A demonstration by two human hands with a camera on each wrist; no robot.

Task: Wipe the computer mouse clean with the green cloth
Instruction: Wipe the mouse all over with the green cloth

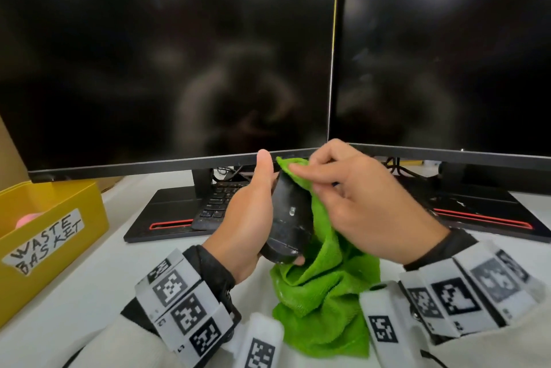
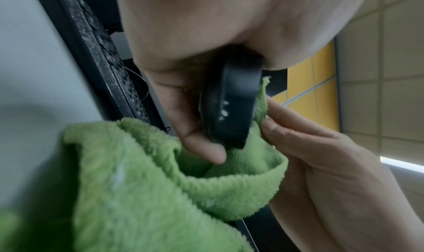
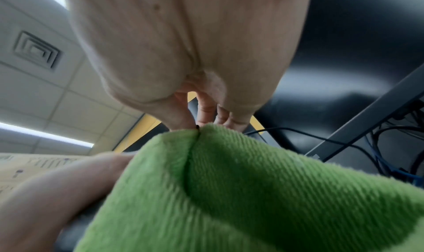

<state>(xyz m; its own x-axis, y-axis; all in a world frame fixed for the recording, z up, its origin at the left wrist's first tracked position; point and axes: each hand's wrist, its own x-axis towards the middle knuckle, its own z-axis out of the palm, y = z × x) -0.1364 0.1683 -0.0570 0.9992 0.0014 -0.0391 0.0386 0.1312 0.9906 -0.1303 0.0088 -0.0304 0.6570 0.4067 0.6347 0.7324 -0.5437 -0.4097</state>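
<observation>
My left hand (image 1: 253, 212) grips a black computer mouse (image 1: 287, 218), lifted off the desk and tilted on end, with small white specks on its shell. In the left wrist view the mouse (image 2: 231, 103) sits edge-on between my thumb and fingers. My right hand (image 1: 354, 197) pinches a fold of the green cloth (image 1: 322, 293) against the mouse's upper right side. The rest of the cloth hangs down and bunches on the desk. From the right wrist the cloth (image 3: 241, 192) fills the lower frame, and the mouse is hidden behind it.
Two dark monitors (image 1: 167, 60) (image 1: 447, 63) stand close behind my hands, on black bases with red stripes. A black keyboard (image 1: 217, 203) lies under the left monitor. A yellow box labelled WASTE BASKET (image 1: 50, 227) sits at the left. The desk surface (image 1: 98, 287) is white.
</observation>
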